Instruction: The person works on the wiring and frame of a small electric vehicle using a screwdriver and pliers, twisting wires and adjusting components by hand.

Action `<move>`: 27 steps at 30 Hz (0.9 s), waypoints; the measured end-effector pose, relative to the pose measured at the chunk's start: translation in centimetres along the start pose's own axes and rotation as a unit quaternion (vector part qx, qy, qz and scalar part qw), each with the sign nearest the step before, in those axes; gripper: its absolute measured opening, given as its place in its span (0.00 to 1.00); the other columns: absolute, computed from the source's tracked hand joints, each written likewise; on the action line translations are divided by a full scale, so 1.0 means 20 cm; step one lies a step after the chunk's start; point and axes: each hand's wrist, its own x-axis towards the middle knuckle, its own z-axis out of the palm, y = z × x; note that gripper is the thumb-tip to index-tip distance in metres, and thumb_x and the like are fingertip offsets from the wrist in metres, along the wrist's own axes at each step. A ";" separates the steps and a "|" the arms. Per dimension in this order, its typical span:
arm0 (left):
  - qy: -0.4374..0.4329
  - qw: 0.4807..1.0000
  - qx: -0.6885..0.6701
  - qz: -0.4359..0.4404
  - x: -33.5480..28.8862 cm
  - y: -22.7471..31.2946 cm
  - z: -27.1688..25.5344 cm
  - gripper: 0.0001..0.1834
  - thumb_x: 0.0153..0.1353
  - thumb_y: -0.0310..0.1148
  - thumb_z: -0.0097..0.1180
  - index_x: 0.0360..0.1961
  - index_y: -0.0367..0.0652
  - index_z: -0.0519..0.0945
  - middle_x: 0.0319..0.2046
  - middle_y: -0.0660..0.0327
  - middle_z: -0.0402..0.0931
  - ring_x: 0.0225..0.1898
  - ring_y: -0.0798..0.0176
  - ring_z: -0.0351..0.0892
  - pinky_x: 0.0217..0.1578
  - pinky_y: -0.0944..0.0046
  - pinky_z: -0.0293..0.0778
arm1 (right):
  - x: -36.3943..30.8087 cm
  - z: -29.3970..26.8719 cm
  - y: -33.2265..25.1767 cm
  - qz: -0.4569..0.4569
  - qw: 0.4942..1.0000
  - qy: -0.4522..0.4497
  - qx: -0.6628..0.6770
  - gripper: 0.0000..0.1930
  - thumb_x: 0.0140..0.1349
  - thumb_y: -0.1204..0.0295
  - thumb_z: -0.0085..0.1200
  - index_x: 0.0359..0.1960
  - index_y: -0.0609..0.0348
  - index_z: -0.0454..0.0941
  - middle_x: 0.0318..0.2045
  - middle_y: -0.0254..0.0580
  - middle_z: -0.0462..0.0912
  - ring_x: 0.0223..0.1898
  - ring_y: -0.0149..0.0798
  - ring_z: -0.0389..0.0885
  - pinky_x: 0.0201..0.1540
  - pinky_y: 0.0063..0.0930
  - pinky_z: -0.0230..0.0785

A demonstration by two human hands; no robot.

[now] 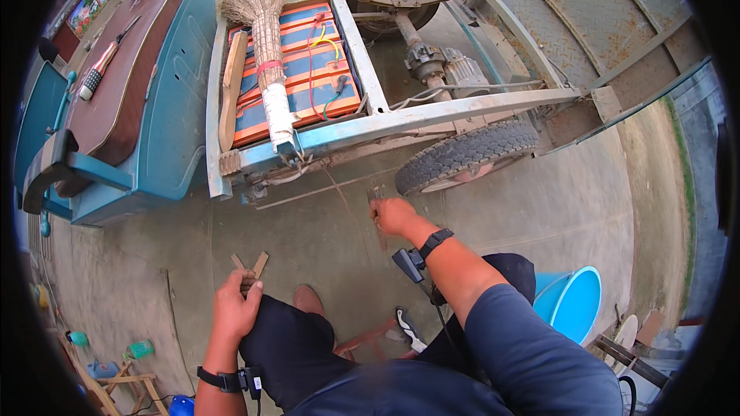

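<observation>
My right hand (395, 217) is closed in front of the tyre (468, 156), over the concrete floor. A narrow greyish piece (375, 193) shows at its fingertips; its kind is too small to make out. By my left knee, my left hand (237, 306) has its fingers curled in. Two short wooden strips (260, 264) form a V just past those fingers; whether they are held or lie on the floor, I cannot tell. A small black device is strapped to each wrist.
Ahead stands a teal vehicle frame (416, 119) with orange-and-blue batteries (308, 69), a straw broom (267, 38) across them, and an axle motor (462, 73). A screwdriver (100, 69) lies on the seat at left. A blue bucket (578, 304) stands at right, a white-handled tool (409, 329) below.
</observation>
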 end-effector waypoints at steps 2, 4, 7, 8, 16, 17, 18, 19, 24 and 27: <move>0.020 1.000 0.007 0.015 -0.03 -0.01 0.01 0.12 0.59 0.31 0.59 0.42 0.35 0.78 0.35 0.49 0.83 0.37 0.53 0.85 0.40 0.59 0.78 | -0.14 -0.14 -0.07 0.032 0.999 0.017 0.018 0.10 0.53 0.72 0.57 0.38 0.47 0.81 0.37 0.42 0.85 0.41 0.49 0.84 0.41 0.42 0.75; 0.038 0.998 0.026 0.041 -0.03 -0.03 0.02 0.12 0.59 0.32 0.59 0.41 0.35 0.79 0.35 0.49 0.83 0.37 0.52 0.84 0.39 0.58 0.78 | -0.29 -0.20 -0.07 0.018 0.995 0.083 0.048 0.09 0.53 0.72 0.57 0.37 0.48 0.80 0.35 0.45 0.85 0.39 0.51 0.83 0.39 0.44 0.74; 0.064 0.993 0.081 0.062 -0.05 -0.01 0.02 0.12 0.59 0.33 0.59 0.41 0.36 0.79 0.35 0.49 0.83 0.36 0.50 0.84 0.40 0.57 0.78 | -0.47 -0.31 -0.11 -0.004 0.984 0.165 0.063 0.08 0.55 0.71 0.54 0.37 0.48 0.79 0.32 0.44 0.84 0.37 0.52 0.82 0.39 0.45 0.73; 0.068 0.992 0.091 0.063 -0.06 -0.02 0.03 0.12 0.59 0.33 0.59 0.41 0.36 0.79 0.36 0.49 0.83 0.36 0.50 0.84 0.40 0.57 0.78 | -0.52 -0.32 -0.11 0.010 0.980 0.185 0.065 0.08 0.55 0.71 0.54 0.38 0.48 0.79 0.34 0.44 0.84 0.37 0.52 0.82 0.39 0.45 0.73; 0.124 0.985 0.009 0.123 -0.21 0.20 0.07 0.12 0.62 0.34 0.57 0.40 0.36 0.79 0.35 0.49 0.83 0.39 0.53 0.84 0.40 0.58 0.77 | -1.00 -0.61 -0.35 -0.095 0.938 0.323 0.080 0.09 0.58 0.74 0.54 0.40 0.46 0.76 0.34 0.42 0.79 0.36 0.52 0.80 0.36 0.43 0.73; 0.074 0.990 -0.054 0.107 -0.25 0.20 0.10 0.13 0.64 0.36 0.56 0.42 0.35 0.79 0.36 0.50 0.83 0.39 0.54 0.84 0.41 0.58 0.77 | -1.05 -0.63 -0.43 -0.118 0.938 0.319 0.065 0.09 0.58 0.74 0.54 0.40 0.46 0.76 0.34 0.42 0.78 0.35 0.52 0.80 0.35 0.43 0.73; 0.024 0.989 -0.116 0.092 -0.29 0.21 0.13 0.14 0.66 0.37 0.54 0.43 0.35 0.79 0.36 0.51 0.83 0.39 0.54 0.84 0.41 0.58 0.78 | -1.10 -0.64 -0.51 -0.142 0.937 0.316 0.052 0.09 0.58 0.73 0.54 0.40 0.47 0.76 0.34 0.42 0.78 0.35 0.52 0.80 0.35 0.43 0.73; -0.067 0.967 -0.244 0.031 -0.35 0.27 0.16 0.19 0.68 0.43 0.52 0.46 0.35 0.78 0.39 0.52 0.82 0.40 0.54 0.84 0.42 0.58 0.78 | -1.15 -0.65 -0.57 -0.178 0.935 0.302 0.043 0.08 0.59 0.73 0.54 0.40 0.47 0.77 0.33 0.43 0.77 0.34 0.51 0.80 0.33 0.43 0.73; -0.347 0.770 -0.524 -0.105 -0.55 0.43 0.26 0.40 0.68 0.68 0.32 0.52 0.39 0.75 0.47 0.54 0.80 0.49 0.53 0.81 0.49 0.52 0.76 | -1.30 -0.54 -0.81 -0.365 0.877 0.311 -0.013 0.10 0.53 0.73 0.58 0.38 0.47 0.80 0.40 0.40 0.80 0.37 0.45 0.82 0.35 0.37 0.76; -0.389 0.677 -0.618 -0.097 -0.58 0.37 0.27 0.42 0.67 0.71 0.25 0.52 0.44 0.76 0.48 0.56 0.79 0.50 0.52 0.80 0.50 0.49 0.75 | -1.33 -0.45 -0.88 -0.430 0.854 0.290 -0.039 0.12 0.49 0.72 0.60 0.38 0.46 0.80 0.46 0.39 0.80 0.39 0.43 0.83 0.36 0.35 0.78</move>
